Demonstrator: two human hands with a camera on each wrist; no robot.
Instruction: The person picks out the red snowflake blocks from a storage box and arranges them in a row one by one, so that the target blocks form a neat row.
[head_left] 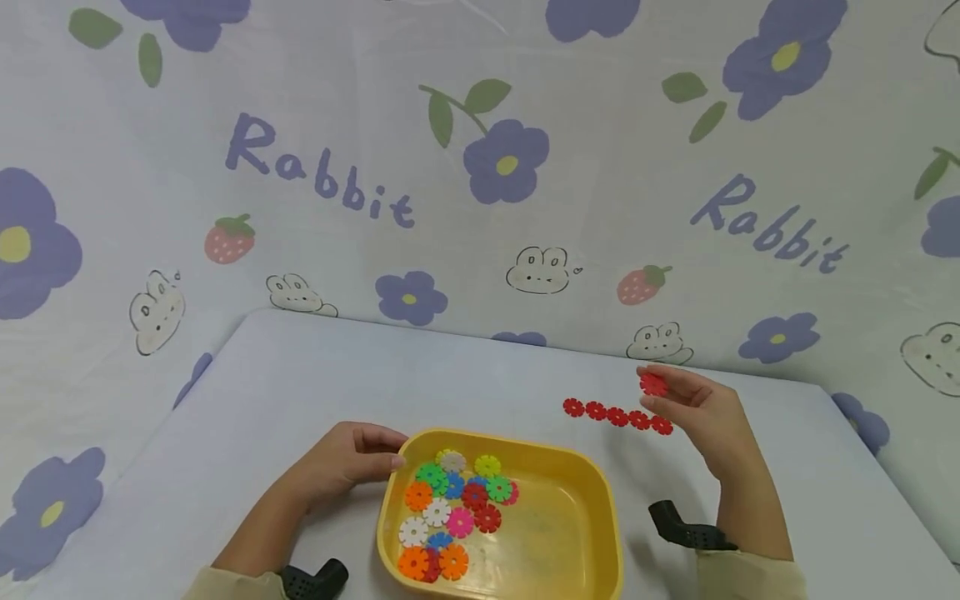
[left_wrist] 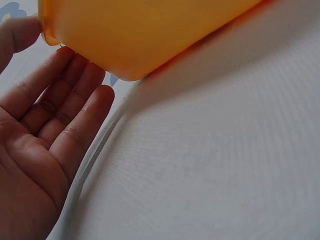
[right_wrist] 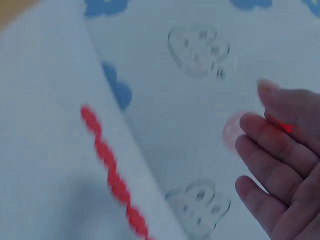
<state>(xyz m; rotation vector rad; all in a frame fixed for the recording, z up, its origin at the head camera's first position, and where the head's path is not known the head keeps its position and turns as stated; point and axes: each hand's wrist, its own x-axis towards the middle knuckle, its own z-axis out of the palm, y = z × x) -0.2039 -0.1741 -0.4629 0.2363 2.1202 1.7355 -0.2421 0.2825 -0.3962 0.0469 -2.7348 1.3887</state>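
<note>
Though partly hidden, red disc (head_left: 653,384) in pinching right hand (head_left: 711,421), cut-off tray (head_left: 551,525) in gripping left hand (head_left: 343,462)

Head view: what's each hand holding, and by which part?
The right hand pinches a red disc by its edge; the left hand holds the yellow tray by its left rim.

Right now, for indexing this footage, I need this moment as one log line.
left hand: grips yellow tray; right hand: pinches red piece; table: five-piece red row; tray: mixed-color pieces
</note>
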